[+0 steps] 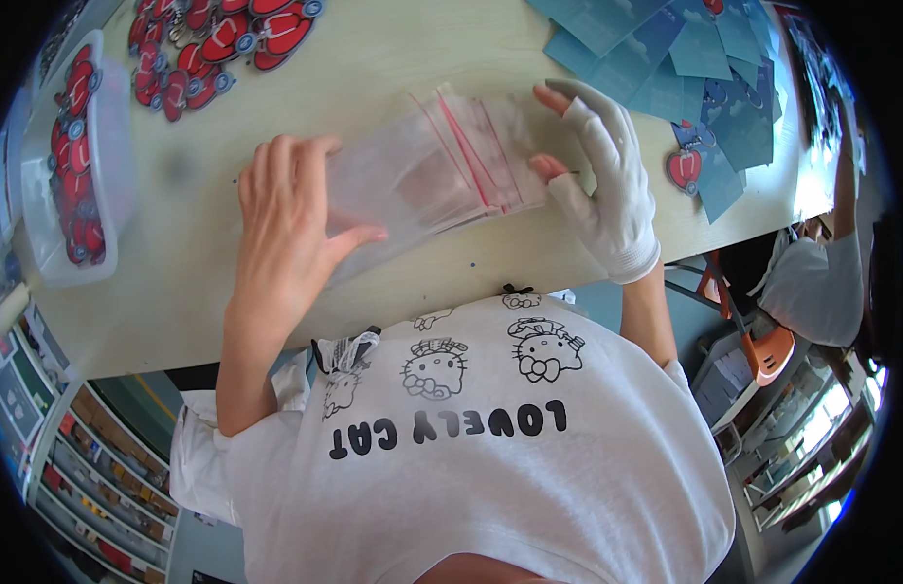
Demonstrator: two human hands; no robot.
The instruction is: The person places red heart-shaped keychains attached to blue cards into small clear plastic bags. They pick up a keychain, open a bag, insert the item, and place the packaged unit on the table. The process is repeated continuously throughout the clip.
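A stack of clear zip bags (422, 180) with red seal lines lies on the table in front of me. At their left end, my bare left hand (288, 209) rests with fingers bent and thumb spread apart, the thumb on the plastic. My right hand (605, 165) wears a white glove that leaves some fingertips bare. Its thumb and fingers are spread beside the right end of the bags, near the red seals, with nothing visible between them.
Red keychains (218, 44) lie heaped at the far left, and more fill a clear plastic bin (111, 195). Blue-green cards (656, 58) spread over the far right, with one red keychain (684, 168) among them. A person (812, 287) is beyond the table at right, near an orange chair (769, 352).
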